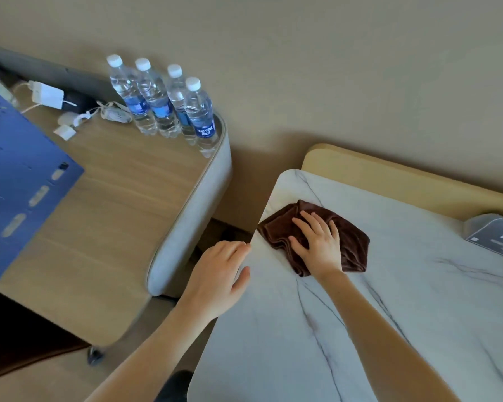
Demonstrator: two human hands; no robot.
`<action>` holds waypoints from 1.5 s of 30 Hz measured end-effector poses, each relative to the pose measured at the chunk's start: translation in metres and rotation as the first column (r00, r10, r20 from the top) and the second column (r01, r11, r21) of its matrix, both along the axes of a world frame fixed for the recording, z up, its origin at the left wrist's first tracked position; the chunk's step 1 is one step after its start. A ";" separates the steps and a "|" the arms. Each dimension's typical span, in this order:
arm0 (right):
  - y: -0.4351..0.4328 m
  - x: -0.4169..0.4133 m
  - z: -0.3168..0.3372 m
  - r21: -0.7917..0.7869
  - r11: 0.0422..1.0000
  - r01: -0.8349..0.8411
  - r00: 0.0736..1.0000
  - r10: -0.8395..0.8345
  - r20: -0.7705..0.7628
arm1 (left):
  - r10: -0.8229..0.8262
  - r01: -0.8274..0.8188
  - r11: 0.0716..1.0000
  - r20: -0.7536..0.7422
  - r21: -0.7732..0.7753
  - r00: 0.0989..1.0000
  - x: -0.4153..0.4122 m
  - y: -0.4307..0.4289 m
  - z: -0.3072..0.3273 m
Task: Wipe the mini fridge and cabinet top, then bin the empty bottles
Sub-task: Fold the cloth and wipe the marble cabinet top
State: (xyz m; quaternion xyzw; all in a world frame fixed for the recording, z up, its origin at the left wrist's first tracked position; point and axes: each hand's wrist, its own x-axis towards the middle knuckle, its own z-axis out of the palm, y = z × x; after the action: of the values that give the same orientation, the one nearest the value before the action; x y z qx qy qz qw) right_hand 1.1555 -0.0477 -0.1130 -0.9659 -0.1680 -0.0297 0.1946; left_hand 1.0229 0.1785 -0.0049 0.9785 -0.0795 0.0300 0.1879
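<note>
1. Right hand [317, 242] lies flat, palm down, fingers spread, pressing on a folded brown cloth [349, 245]. It does not grasp the cloth; it rests on top.
2. The cloth sits on the white marble-patterned cabinet top [375, 329], near its far left corner; its left edge reaches the top's rim.
3. Left hand [218, 274] rests at the left edge of the cabinet top, thumb on the surface, fingers curled lightly at the rim. It holds no object; whether the fingers wrap under the edge cannot be told.
4. Both forearms are bare and enter from the bottom of the view.
5. Four clear water bottles [163, 103] with white caps and blue labels stand upright in a tight row at the far right corner of a wooden desk [108, 198], to the left of the cabinet and apart from it. Their fill level cannot be judged with certainty.
6. A blue panel [15, 175] lies over the left part of the desk. Behind it, near the wall, are a white charger [47, 95] and a tangle of white cables [99, 114].
7. A grey printed card stand [497, 236] sits at the right edge of the cabinet top, partly cut off.
8. A beige raised ledge [389, 175] runs behind the marble surface, against the tan wall [302, 68].
</note>
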 end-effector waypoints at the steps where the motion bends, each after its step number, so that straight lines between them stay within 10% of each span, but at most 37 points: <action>1: 0.000 0.014 0.000 -0.002 1.000 0.003 1.000 -0.003 -0.002 | 0.005 -0.005 1.000 0.001 0.009 1.000 0.003 -0.001 0.000; 11: 0.005 0.052 0.018 0.028 0.999 0.039 0.998 -0.037 -0.050 | -0.042 0.040 0.997 0.027 0.069 0.999 0.014 0.002 -0.004; 21: 0.015 -0.106 0.086 0.209 0.977 0.035 0.948 -0.099 0.301 | -0.219 0.187 0.968 0.202 0.168 0.955 -0.005 0.004 0.023; 45: -0.027 -0.322 0.066 0.022 0.974 0.225 0.961 -0.226 0.162 | -0.355 0.343 0.932 0.092 0.120 0.930 -0.159 -0.038 -0.015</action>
State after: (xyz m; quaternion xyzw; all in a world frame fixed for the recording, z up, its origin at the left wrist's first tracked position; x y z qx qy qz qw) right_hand 0.8330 -0.0744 -0.0471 -0.9727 -0.0724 -0.1312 0.1771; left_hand 0.8642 0.1407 -0.0203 0.9537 -0.2642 0.0471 0.1354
